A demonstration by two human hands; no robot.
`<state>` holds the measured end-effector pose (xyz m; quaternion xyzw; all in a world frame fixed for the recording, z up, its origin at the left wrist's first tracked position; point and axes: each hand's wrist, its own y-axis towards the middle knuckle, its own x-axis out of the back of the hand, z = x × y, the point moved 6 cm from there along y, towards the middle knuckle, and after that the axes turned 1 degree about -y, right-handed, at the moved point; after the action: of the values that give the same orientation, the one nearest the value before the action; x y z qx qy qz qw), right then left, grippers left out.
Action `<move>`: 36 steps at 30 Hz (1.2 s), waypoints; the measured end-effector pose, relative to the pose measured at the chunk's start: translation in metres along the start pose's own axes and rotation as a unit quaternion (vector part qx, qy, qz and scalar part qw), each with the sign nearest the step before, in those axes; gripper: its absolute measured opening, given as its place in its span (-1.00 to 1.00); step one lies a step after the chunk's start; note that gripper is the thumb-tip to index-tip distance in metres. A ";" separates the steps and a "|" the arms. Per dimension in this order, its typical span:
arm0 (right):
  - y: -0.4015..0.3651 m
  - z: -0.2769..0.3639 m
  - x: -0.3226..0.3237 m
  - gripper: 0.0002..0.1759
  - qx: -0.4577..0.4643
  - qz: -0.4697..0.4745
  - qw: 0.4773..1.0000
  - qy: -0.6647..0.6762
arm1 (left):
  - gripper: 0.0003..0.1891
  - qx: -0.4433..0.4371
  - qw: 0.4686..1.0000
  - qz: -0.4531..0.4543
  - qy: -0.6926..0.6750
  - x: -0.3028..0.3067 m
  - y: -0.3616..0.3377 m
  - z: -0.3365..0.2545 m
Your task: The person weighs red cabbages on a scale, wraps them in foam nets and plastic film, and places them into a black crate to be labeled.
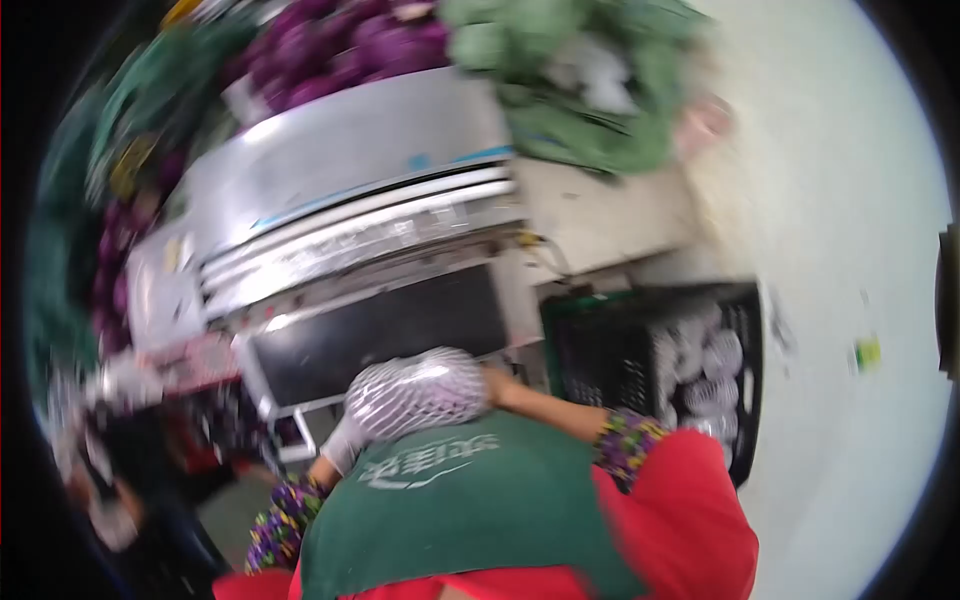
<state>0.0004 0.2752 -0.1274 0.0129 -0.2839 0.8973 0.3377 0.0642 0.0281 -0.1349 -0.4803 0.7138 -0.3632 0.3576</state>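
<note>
Held against my green apron (440, 510) is a rounded piece of produce in a white foam net (418, 393), with a glossy, film-like shine. Mauve tones show through the mesh, but its kind is not clear. My left hand (346, 442), in a pale glove, grips its left side. The right end is held by my right hand (495, 388), whose fingers are partly hidden behind it. Just beyond lies the dark flat plate (380, 335) of a metal wrapping machine (350, 150).
On my right stands a black crate (600, 350) with several net-covered pieces (710, 375). Purple cabbages (345, 45) and green sacks (590, 90) lie behind the machine. At left, another person's gloved hand (113, 522) is blurred. A small yellow-green scrap (866, 351) lies on the pale floor.
</note>
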 end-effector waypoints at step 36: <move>-0.410 -0.057 -0.070 -0.06 0.291 -0.403 0.639 0.587 | -0.46 -0.240 0.817 0.407 0.331 -0.388 -0.125 -0.141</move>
<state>0.3156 0.5134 0.0153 -0.3061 0.2833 0.5272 0.7403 0.1060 0.3852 0.1033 -0.0679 0.9840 -0.1387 0.0887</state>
